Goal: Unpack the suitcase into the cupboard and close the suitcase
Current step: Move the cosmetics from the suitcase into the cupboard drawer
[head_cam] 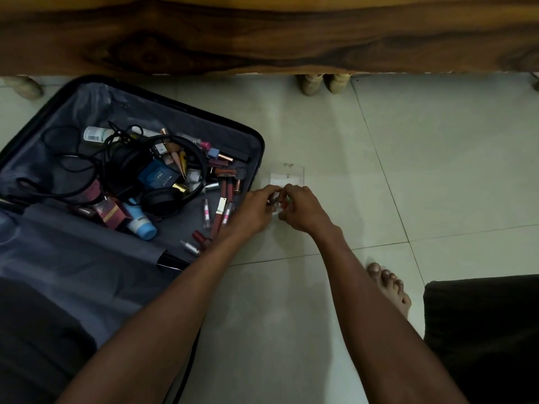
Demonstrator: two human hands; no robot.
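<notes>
An open black suitcase (256, 141) with grey lining lies on the tiled floor at the left. Inside it are black headphones (163, 196), cables, a blue tube (141, 223), a blue box (159, 176), a maroon box (109, 212) and several lipsticks and small bottles. Just right of the suitcase's edge, my left hand (253, 211) and my right hand (300, 208) meet over a clear plastic case (287, 173) on the floor. Both pinch small cosmetic items (277, 199) between their fingertips; what the items are is hard to tell.
A dark wooden cupboard front (262, 36) spans the top of the view, standing on short legs (312, 83). My bare foot (390, 287) rests on the tiles at the right, beside dark clothing (481, 330). Pale floor tiles stretch to the right.
</notes>
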